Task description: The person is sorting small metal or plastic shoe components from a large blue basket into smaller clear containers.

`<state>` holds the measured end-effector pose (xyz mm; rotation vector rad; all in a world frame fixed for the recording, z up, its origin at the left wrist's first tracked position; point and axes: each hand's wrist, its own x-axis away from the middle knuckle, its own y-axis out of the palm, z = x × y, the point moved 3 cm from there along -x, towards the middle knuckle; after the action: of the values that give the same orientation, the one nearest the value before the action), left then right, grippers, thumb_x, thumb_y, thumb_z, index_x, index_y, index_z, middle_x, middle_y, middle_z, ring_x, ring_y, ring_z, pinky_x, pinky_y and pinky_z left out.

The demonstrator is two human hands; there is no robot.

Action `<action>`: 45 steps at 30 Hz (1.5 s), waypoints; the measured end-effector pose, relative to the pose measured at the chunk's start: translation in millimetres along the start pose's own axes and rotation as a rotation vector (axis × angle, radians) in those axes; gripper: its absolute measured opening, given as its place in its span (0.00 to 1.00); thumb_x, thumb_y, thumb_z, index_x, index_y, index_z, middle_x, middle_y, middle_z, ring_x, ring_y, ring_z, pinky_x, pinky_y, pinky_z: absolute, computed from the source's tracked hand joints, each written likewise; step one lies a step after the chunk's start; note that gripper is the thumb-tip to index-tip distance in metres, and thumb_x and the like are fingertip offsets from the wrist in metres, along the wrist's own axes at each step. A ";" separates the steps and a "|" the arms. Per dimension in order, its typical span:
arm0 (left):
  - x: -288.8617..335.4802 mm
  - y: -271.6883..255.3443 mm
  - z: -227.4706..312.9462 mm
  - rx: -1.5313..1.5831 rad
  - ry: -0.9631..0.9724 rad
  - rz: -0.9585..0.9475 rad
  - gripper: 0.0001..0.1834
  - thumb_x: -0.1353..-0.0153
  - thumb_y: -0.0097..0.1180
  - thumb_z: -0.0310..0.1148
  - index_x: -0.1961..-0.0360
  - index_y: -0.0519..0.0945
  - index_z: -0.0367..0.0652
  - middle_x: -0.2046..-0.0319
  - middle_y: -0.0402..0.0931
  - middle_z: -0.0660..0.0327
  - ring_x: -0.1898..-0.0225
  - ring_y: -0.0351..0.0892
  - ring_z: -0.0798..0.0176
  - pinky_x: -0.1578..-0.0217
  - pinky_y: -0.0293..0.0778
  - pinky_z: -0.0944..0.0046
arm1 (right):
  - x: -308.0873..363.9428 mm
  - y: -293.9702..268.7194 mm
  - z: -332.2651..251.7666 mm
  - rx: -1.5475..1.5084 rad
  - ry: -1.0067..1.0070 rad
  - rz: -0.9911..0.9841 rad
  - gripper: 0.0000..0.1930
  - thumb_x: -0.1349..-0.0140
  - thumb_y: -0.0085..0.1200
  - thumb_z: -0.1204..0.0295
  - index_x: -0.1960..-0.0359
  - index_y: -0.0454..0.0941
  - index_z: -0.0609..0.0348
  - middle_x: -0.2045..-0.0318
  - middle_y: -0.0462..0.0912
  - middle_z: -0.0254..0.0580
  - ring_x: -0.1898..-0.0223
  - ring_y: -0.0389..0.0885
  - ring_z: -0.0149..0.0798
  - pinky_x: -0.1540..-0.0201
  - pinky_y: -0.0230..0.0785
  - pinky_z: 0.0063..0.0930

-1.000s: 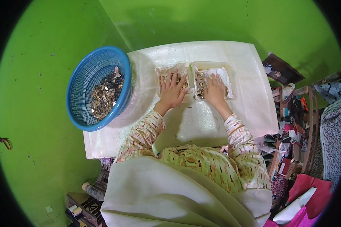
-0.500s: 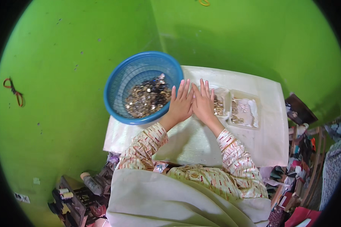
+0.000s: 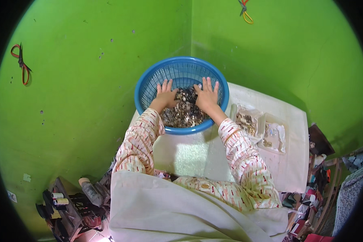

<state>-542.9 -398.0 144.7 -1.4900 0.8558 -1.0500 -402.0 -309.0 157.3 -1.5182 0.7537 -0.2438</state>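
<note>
**Both hands spread in the blue basket**

Green walls (image 3: 88,101) meet in a corner behind a white-covered surface (image 3: 189,155). At the surface's far left end sits a round blue basket (image 3: 149,80) with slotted sides, holding a heap of small brownish and silvery pieces (image 3: 185,113). To the right of it, near but apart, two clear bags (image 3: 262,129) of similar small pieces lie side by side on the cloth.

The person's patterned sleeves reach forward into the basket. The left hand (image 3: 165,96) rests flat on the left edge of the heap, its grip open with fingers spread, holding nothing. The right hand (image 3: 207,94) lies palm down on the heap's top right, its grip equally open and empty, fingers fanned toward the far rim.
</note>
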 end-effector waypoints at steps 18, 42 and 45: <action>-140.1 43.0 -121.2 0.265 -0.092 -0.347 0.27 0.54 0.50 0.36 0.47 0.67 0.54 0.41 0.50 0.53 0.40 0.46 0.49 0.44 0.44 0.46 | -160.1 119.8 -16.2 -0.228 0.031 -0.512 0.22 0.49 0.50 0.68 0.49 0.67 0.40 0.50 0.67 0.44 0.47 0.64 0.45 0.47 0.60 0.36; -192.6 73.7 -110.3 0.319 0.018 -0.375 0.30 0.55 0.54 0.37 0.47 0.64 0.49 0.50 0.66 0.55 0.49 0.65 0.54 0.50 0.63 0.59 | -182.4 136.3 10.5 0.015 0.119 -0.505 0.18 0.52 0.47 0.74 0.57 0.71 0.44 0.54 0.72 0.40 0.52 0.69 0.41 0.50 0.59 0.40; -184.2 63.2 -99.5 0.277 -0.019 -0.270 0.36 0.54 0.53 0.38 0.41 0.56 0.50 0.43 0.56 0.56 0.42 0.53 0.53 0.45 0.53 0.53 | -173.9 135.4 -4.6 -0.059 -0.083 -0.529 0.27 0.52 0.48 0.74 0.48 0.66 0.35 0.43 0.58 0.40 0.42 0.55 0.41 0.43 0.49 0.40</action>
<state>-699.7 -274.4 55.6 -1.3993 0.4791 -1.2935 -577.4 -199.9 80.0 -1.7545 0.2832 -0.5516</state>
